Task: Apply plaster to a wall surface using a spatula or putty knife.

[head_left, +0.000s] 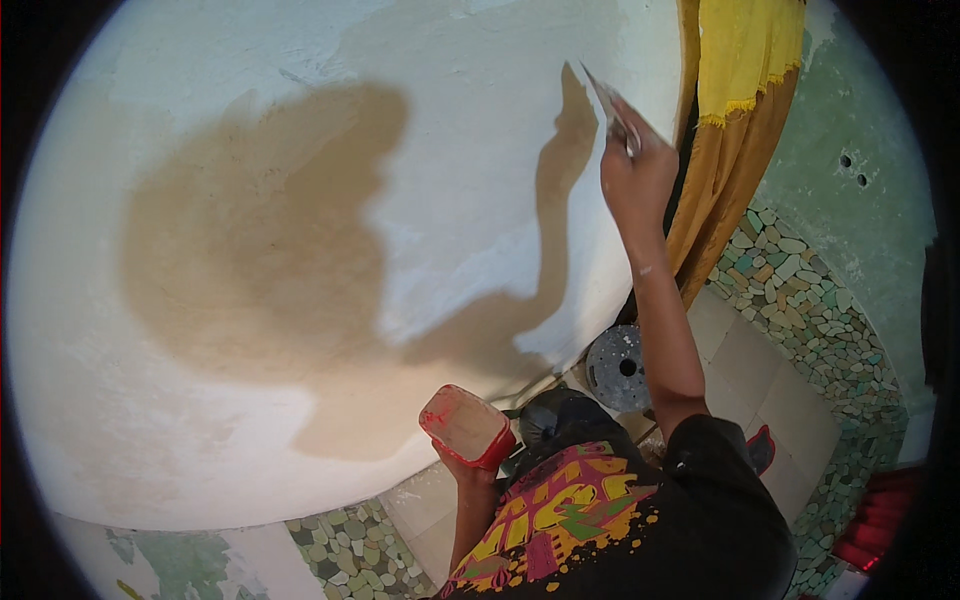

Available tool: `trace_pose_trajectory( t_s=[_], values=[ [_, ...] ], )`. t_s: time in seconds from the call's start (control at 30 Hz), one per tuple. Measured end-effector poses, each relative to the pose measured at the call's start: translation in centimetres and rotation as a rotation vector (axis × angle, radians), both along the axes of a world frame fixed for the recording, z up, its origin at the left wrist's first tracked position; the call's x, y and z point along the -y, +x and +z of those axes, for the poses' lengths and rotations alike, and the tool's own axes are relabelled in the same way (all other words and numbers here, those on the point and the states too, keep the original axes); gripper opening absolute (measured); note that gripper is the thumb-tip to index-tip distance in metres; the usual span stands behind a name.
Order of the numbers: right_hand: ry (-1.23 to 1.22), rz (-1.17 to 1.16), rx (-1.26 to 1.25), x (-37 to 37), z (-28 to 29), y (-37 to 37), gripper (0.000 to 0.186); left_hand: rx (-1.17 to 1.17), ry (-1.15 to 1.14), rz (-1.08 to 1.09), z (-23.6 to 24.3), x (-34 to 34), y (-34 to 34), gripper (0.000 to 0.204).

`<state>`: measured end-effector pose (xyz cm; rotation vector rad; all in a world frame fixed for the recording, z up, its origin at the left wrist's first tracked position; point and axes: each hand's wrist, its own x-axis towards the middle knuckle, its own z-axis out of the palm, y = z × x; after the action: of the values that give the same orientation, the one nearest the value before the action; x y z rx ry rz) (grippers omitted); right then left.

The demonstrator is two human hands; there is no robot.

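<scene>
My right hand is raised at the upper right, its fingers closed round the handle of a trowel. The trowel's thin blade is seen nearly edge-on, its tip pointing up and left close to the pale wall. I cannot tell whether the blade touches the wall. Lower down, my left hand grips a red plastic tub from below and the side. Inside the tub lies a smooth beige paste, and some red shows through at its edge. My shadow falls across the wall.
A brown curtain with a yellow cloth hangs right of the wall. Below stands a grey, speckled round object with a centre hole. Tiles and a pebble-patterned strip cover the floor. A dark, red-edged item lies right.
</scene>
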<state>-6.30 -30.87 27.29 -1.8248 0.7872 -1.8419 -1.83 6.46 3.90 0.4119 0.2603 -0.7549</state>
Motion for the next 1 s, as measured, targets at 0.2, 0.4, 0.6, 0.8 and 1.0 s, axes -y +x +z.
trace_pose_trajectory(
  t_s=[0.2,0.4,0.6,0.8,1.0],
  values=[
    [0.002,0.207,-0.060,-8.8,0.7,3.4,0.040,0.026,0.027,-0.022,-0.2,0.2,0.1,0.054],
    [-0.360,0.344,-0.361,-13.2,-3.9,2.2,0.046,0.020,-0.033,-0.106,-0.3,-0.8,0.4,0.054],
    [-0.435,0.019,-0.301,-2.5,-3.8,-1.1,0.046,-0.008,0.000,-0.102,0.1,-0.8,0.7,0.055],
    [-0.595,-0.130,-0.293,4.7,-4.8,-1.5,0.044,0.023,-0.007,-0.142,-0.3,-0.8,0.8,0.054],
    [-0.721,-0.033,-0.354,7.9,-7.5,0.9,0.052,-0.049,-0.015,-0.058,-0.5,-0.2,0.8,0.052]
  ],
)
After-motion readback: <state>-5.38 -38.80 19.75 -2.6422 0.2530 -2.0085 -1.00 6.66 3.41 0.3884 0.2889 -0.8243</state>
